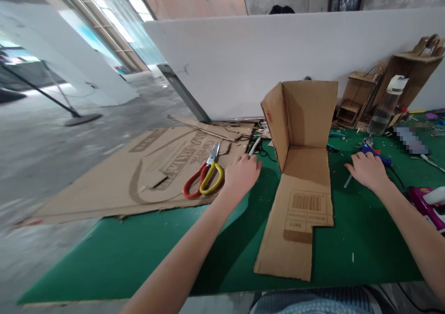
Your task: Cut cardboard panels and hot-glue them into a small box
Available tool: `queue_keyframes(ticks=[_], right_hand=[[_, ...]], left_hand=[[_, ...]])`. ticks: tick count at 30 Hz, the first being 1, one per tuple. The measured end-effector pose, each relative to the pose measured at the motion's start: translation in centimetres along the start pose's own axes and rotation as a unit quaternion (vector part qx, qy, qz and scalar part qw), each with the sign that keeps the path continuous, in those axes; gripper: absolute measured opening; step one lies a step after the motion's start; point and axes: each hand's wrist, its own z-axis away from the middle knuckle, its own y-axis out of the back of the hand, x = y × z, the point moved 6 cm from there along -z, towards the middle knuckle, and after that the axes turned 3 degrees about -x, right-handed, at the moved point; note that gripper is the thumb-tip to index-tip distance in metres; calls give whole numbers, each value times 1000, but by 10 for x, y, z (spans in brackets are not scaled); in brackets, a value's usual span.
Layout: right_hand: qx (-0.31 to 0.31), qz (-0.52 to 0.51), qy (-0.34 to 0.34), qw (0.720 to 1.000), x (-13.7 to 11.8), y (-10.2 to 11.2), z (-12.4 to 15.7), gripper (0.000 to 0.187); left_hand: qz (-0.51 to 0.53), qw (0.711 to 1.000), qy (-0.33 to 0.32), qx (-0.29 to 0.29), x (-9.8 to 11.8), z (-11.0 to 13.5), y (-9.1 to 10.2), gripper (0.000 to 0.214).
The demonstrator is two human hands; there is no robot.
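Left of the folded cardboard [302, 166], the scissors [205, 177] lie on a flat cardboard sheet [139, 175], blades pointing away. Your left hand [241, 175] rests just beside their yellow handle, fingers loosely curled, holding nothing. Right of the folded cardboard, your right hand [366, 170] lies palm down and empty by the blue glue gun [374, 153]; whether it touches the gun, I can't tell. A careless elbow could topple the folded cardboard's upright flaps. The black cables [259, 148] behind it and the cord [399, 180] could snag you.

Soft daylight from upper left; edges warped, left side blurred.
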Motion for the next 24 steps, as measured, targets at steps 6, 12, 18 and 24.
queue_keyframes(ticks=[6, 12, 18, 24], right_hand=[[31, 3, 10, 999, -9, 3, 3, 40], [36, 1, 5, 999, -11, 4, 6, 39], [94, -24, 28, 995, -16, 15, 7, 35], [176, -89, 104, 975, -41, 40, 14, 39]], left_hand=[[114, 981, -33, -156, 33, 67, 9, 59], [126, 982, -47, -134, 54, 83, 1, 57], [202, 966, -27, -158, 51, 77, -13, 50], [158, 975, -18, -154, 29, 68, 4, 51]])
